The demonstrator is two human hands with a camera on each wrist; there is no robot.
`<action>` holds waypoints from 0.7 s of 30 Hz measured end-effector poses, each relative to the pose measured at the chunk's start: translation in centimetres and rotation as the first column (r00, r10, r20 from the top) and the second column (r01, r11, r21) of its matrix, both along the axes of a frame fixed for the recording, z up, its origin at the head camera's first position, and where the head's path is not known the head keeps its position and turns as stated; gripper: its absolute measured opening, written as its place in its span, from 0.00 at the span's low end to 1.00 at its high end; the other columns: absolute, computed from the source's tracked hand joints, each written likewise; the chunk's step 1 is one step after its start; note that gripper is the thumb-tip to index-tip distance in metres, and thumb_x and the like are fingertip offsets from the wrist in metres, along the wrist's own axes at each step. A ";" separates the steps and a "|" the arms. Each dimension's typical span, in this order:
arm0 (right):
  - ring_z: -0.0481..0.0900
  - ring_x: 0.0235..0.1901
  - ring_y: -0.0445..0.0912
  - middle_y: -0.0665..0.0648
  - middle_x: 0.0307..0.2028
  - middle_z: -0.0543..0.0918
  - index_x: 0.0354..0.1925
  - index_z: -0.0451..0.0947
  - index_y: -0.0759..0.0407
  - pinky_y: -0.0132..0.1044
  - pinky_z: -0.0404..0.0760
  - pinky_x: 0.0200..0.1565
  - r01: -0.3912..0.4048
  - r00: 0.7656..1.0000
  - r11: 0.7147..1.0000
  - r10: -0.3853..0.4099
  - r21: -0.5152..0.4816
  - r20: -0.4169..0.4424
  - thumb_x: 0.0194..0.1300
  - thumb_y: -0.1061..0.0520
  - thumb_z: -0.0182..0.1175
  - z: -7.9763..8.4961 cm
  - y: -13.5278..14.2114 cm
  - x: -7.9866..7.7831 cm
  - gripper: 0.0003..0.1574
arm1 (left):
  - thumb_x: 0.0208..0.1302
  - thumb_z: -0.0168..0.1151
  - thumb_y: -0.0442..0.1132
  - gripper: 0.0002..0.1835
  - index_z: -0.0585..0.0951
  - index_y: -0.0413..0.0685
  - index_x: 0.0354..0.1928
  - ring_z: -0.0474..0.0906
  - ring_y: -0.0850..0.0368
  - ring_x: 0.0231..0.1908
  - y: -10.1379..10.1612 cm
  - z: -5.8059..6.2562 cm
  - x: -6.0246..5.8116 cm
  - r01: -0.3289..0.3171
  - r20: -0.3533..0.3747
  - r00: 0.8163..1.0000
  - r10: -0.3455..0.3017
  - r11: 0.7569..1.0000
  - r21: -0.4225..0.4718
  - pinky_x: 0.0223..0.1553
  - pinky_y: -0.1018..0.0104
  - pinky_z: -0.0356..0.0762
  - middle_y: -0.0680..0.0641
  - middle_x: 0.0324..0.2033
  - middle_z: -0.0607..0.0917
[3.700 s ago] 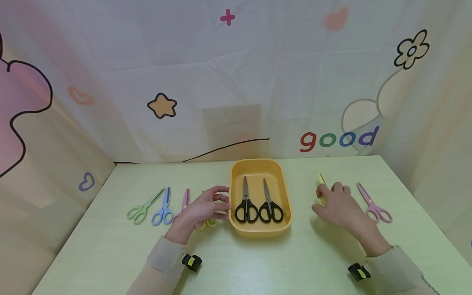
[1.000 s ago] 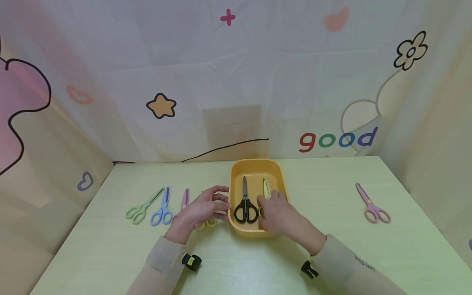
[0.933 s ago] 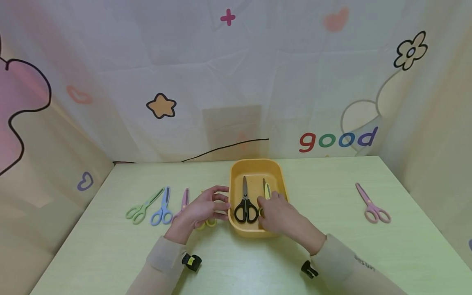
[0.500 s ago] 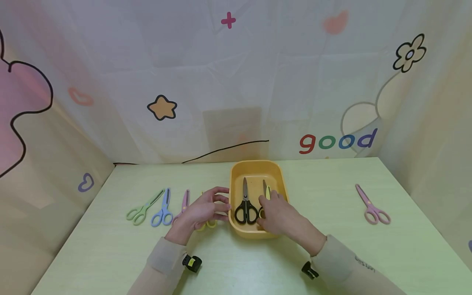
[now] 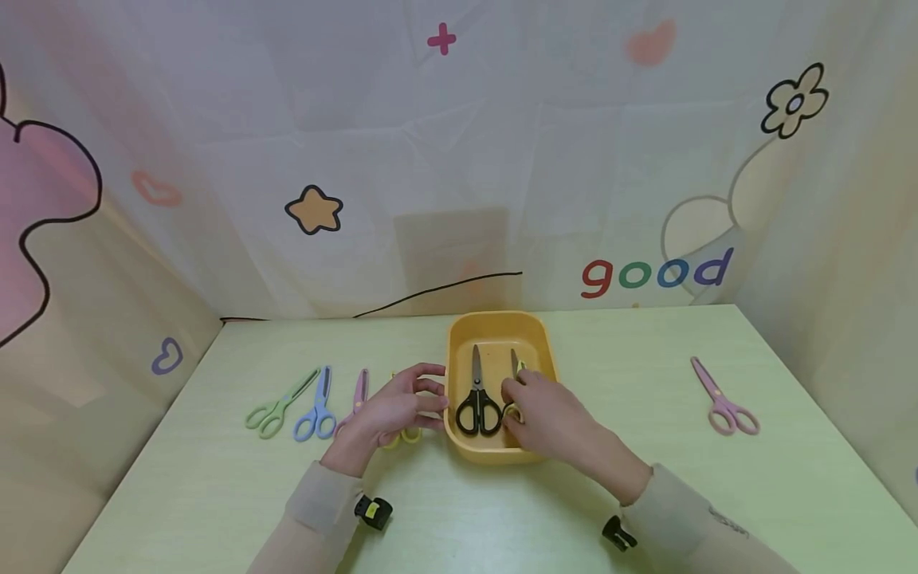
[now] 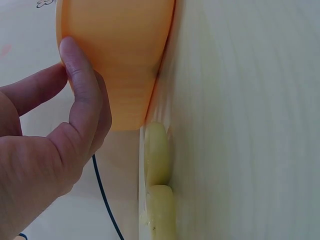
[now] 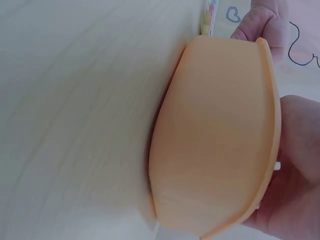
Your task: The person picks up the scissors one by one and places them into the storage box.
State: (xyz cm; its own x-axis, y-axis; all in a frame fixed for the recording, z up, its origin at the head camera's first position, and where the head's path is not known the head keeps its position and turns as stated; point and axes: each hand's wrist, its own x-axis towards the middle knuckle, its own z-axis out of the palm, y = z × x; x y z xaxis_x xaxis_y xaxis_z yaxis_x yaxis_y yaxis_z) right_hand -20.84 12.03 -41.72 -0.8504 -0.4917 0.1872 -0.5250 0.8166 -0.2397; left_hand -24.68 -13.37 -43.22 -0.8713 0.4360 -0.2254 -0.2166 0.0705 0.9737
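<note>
My right hand point(image 5: 548, 410) is inside the orange-yellow tray point(image 5: 469, 456), pinching a pair of yellow scissors point(image 5: 521, 368) over black-handled scissors point(image 5: 514, 356), which it partly covers. Beside them in the tray lie other black-handled scissors point(image 5: 478, 410), tips pointing away. In the right wrist view the tray wall hides most of that hand point(image 7: 300, 140). Fingers of my left hand point(image 5: 387, 410) rest against the tray's left side, at the rim in the left wrist view. Beneath that hand, other yellow scissors point(image 5: 411, 435) lie on the table, mostly hidden.
Left of the tray lie green scissors point(image 5: 271, 416), blue scissors point(image 5: 314, 418) and pink scissors point(image 5: 362, 388). Pinkish-purple scissors point(image 5: 724, 408) lie on the table at the right. A printed curtain point(image 5: 459, 159) stands behind the table.
My right hand has brought the yellow scissors from the table's right side into the tray. Within the last second they have shifted slightly toward me. My left hand has stayed at the tray.
</note>
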 end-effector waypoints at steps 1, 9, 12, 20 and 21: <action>0.70 0.29 0.45 0.52 0.31 0.72 0.38 0.78 0.58 0.39 0.76 0.29 -0.007 1.000 1.000 0.007 -0.007 -0.009 0.61 0.58 0.72 0.0 0.2 0.0 0.12 | 0.71 0.59 0.24 0.31 0.62 0.32 0.72 0.80 0.51 0.39 0.0 0.0 0.0 0.000 0.000 1.000 0.000 1.000 -0.002 0.42 0.57 0.87 0.37 0.48 0.74; 0.69 0.29 0.43 0.51 0.33 0.76 0.35 0.79 0.55 0.35 0.74 0.30 -0.023 0.999 0.996 0.021 -0.090 -0.025 0.63 0.58 0.72 0.2 1.6 0.4 0.09 | 0.71 0.59 0.23 0.31 0.62 0.33 0.72 0.80 0.51 0.39 0.0 0.0 0.0 -0.003 0.002 1.000 0.003 1.000 -0.010 0.42 0.57 0.87 0.37 0.49 0.74; 0.70 0.31 0.43 0.51 0.35 0.77 0.35 0.79 0.54 0.36 0.76 0.33 -0.041 0.998 0.990 0.035 -0.132 -0.052 0.63 0.58 0.73 0.2 2.1 0.6 0.10 | 0.71 0.59 0.23 0.31 0.62 0.33 0.72 0.80 0.51 0.39 0.0 0.0 0.0 -0.011 0.005 1.000 0.011 1.000 -0.009 0.42 0.57 0.87 0.37 0.48 0.74; 0.75 0.37 0.43 0.50 0.38 0.78 0.35 0.80 0.52 0.39 0.82 0.38 -0.117 0.982 0.975 0.085 -0.187 -0.167 0.62 0.62 0.70 0.0 3.9 0.8 0.08 | 0.71 0.59 0.24 0.31 0.62 0.33 0.72 0.80 0.51 0.39 0.0 -0.1 -0.1 -0.006 0.013 1.000 0.006 1.000 -0.005 0.43 0.56 0.87 0.38 0.48 0.74; 0.76 0.38 0.44 0.50 0.38 0.78 0.36 0.80 0.52 0.40 0.82 0.39 -0.107 0.984 0.975 0.076 -0.192 -0.163 0.62 0.62 0.70 0.0 4.1 0.8 0.08 | 0.71 0.59 0.24 0.31 0.62 0.34 0.72 0.80 0.51 0.39 0.0 -0.1 -0.1 -0.007 0.013 1.000 0.007 1.000 -0.005 0.43 0.56 0.87 0.38 0.48 0.74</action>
